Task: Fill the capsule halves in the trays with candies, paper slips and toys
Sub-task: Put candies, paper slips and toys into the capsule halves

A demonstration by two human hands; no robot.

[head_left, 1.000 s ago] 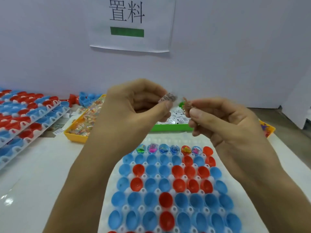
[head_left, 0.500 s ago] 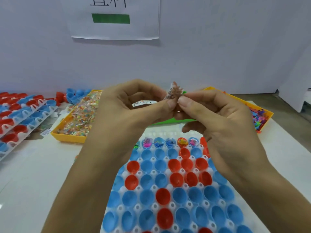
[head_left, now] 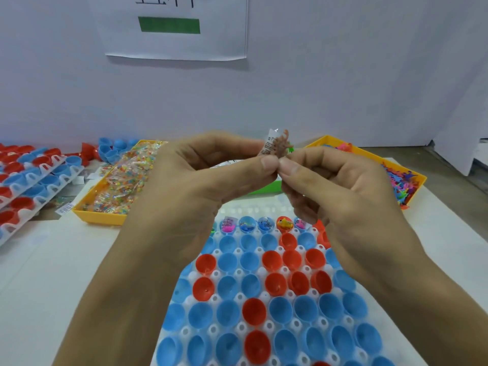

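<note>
Both hands are raised above the white capsule tray point(head_left: 274, 204), fingertips meeting. My left hand point(head_left: 200, 180) pinches a printed paper slip point(head_left: 270, 143) between thumb and forefinger. My right hand point(head_left: 340, 191) pinches a small brown toy point(head_left: 283, 145) pressed against the slip. Below, the tray holds blue capsule halves point(head_left: 227, 315) and red capsule halves point(head_left: 253, 311). Most lie hollow. The back row holds filled halves point(head_left: 248, 223) with coloured contents.
A yellow tray of wrapped candies point(head_left: 116, 186) stands at the back left. A yellow tray of small toys point(head_left: 401, 178) is at the back right, a green tray point(head_left: 261, 188) behind my hands. Stacked capsule racks point(head_left: 29, 178) fill the left edge. A white wall rises behind.
My hands came together: a second ago the slip and the toy were apart, now they are pressed against each other at my fingertips. The view shifted slightly.
</note>
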